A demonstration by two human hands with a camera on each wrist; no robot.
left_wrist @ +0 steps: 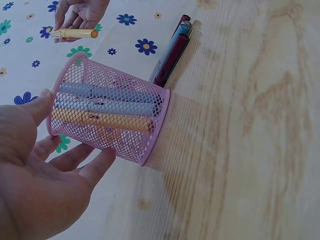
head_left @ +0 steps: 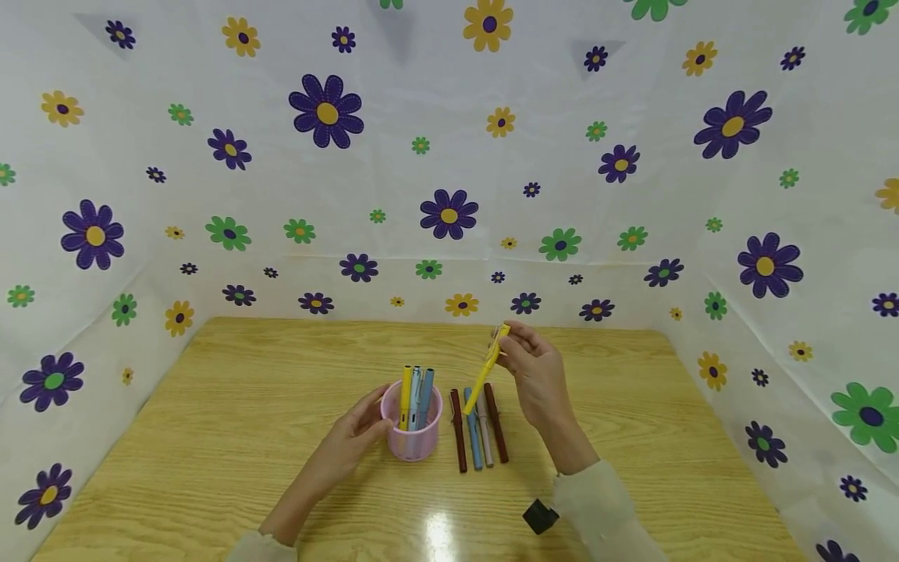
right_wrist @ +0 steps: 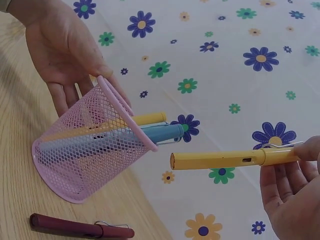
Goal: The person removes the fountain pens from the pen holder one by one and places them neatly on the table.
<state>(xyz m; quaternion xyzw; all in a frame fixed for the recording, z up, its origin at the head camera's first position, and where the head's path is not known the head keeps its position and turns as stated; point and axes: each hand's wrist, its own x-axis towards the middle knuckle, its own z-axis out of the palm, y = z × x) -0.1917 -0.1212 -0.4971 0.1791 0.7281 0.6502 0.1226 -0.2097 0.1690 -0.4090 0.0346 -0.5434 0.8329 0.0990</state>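
A pink mesh pen cup (head_left: 413, 446) stands upright on the table. In it lean a yellow pen (head_left: 405, 394), a light blue pen (head_left: 414, 398) and a darker blue pen (head_left: 426, 394). My left hand (head_left: 357, 429) holds the cup's left side, the thumb at its rim and the fingers along the mesh (left_wrist: 75, 160). Between thumb and fingers my right hand (head_left: 539, 375) pinches another yellow pen (right_wrist: 215, 160) near its clip end. That pen slants in the air, right of the cup, its free end down toward the table pens.
Right of the cup several pens lie side by side: a dark red pen (head_left: 458, 433), a blue pen (head_left: 473, 437), a grey pen (head_left: 485, 437) and a dark brown pen (head_left: 496, 425). A small black block (head_left: 540, 517) is by the right sleeve. Flower-patterned cloth (head_left: 393, 179) surrounds the wooden table (head_left: 267, 390).
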